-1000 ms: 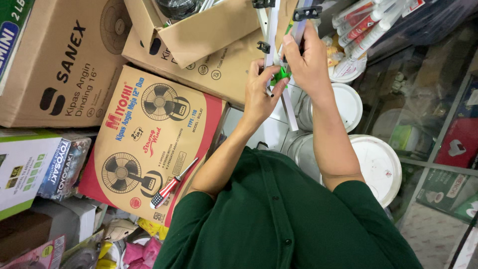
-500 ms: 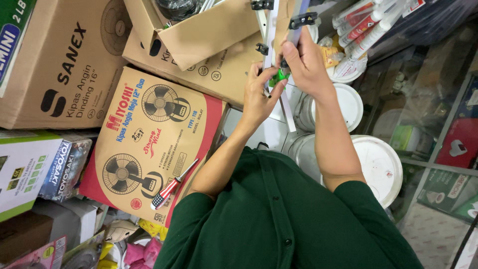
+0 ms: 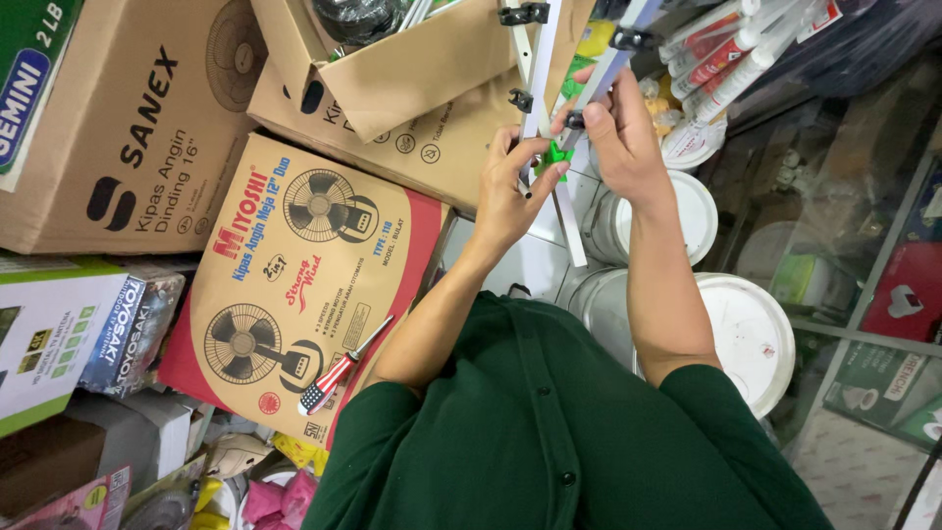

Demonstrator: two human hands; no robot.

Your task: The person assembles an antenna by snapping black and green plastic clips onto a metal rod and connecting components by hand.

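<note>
Nearest, a screwdriver point(image 3: 339, 373) lies on the fan box point(image 3: 294, 285). Farther out, the left hand point(image 3: 510, 191) pinches a white rod point(image 3: 546, 118), and the right hand point(image 3: 620, 137) is closed on a second rod point(image 3: 610, 69); both sit slightly higher than before. The rods' tops are cut off, and the green piece point(image 3: 555, 157) between the hands is unclear.

Dark green short-sleeved shirt point(image 3: 549, 432), buttoned placket down front; forearms bare.
</note>
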